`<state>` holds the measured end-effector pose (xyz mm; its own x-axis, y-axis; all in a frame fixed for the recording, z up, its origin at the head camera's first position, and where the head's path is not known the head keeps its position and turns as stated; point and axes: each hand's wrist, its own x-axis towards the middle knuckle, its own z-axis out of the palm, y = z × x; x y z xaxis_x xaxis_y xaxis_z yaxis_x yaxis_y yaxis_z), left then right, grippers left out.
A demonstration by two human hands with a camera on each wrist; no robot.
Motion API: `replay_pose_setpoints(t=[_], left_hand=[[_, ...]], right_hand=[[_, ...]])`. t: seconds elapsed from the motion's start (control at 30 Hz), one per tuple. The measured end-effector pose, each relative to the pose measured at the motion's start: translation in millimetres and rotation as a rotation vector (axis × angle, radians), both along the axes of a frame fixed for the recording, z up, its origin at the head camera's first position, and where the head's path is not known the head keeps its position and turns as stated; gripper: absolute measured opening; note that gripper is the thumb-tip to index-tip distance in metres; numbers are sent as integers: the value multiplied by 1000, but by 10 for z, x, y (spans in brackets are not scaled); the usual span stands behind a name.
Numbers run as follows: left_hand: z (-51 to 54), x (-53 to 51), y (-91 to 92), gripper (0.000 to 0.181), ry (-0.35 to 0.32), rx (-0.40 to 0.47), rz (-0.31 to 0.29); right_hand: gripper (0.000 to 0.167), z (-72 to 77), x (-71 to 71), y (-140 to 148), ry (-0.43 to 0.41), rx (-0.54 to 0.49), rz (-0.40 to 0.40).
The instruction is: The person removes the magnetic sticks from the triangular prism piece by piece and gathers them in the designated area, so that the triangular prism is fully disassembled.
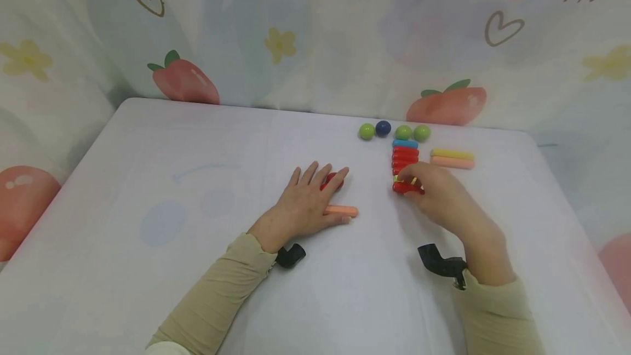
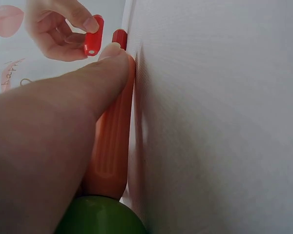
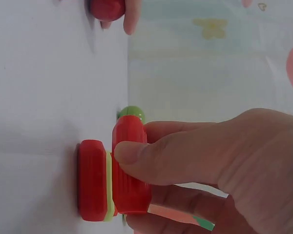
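My right hand [image 1: 436, 193] pinches a short red stick [image 3: 131, 170] between thumb and fingers, raised off the table. Beside it a column of red sticks [image 1: 405, 152] lies side by side, a blue stick [image 1: 405, 143] at its far end. At the near end another red stick [image 3: 92, 181] lies against a yellow-green stick [image 3: 109, 187]. My left hand [image 1: 304, 207] rests palm down, fingers spread over a red ball [image 1: 336, 179]. Its thumb lies along an orange stick [image 2: 110, 156]. Something round and green [image 2: 101, 217] shows under that hand in the left wrist view.
Beyond the column sit green balls [image 1: 367, 131] and a dark blue ball [image 1: 383, 128]. To its right lie a yellow stick [image 1: 452, 154] and a peach stick [image 1: 452, 162]. The white table [image 1: 123, 179] meets a patterned cloth [image 1: 315, 32] at the back.
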<state>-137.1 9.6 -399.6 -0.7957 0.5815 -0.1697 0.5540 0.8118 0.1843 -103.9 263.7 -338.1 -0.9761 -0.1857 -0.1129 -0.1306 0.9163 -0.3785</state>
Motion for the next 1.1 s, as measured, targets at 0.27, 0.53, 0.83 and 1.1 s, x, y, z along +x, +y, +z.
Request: replay_pose_setpoints(t=[0.27, 0.53, 0.83, 1.1], left_hand=[[-7, -1, -2, 94, -1, 13, 3], [-10, -2, -11, 94, 4, 27, -8], [-1, 4, -9, 92, 2, 19, -17], [70, -30, -57, 105, -63, 56, 4]], right_hand=[[27, -65, -31, -14, -33, 31, 28], [27, -119, -58, -42, -54, 64, 14], [32, -129, -54, -47, -55, 47, 2], [27, -96, -30, -141, 41, -4, 55]])
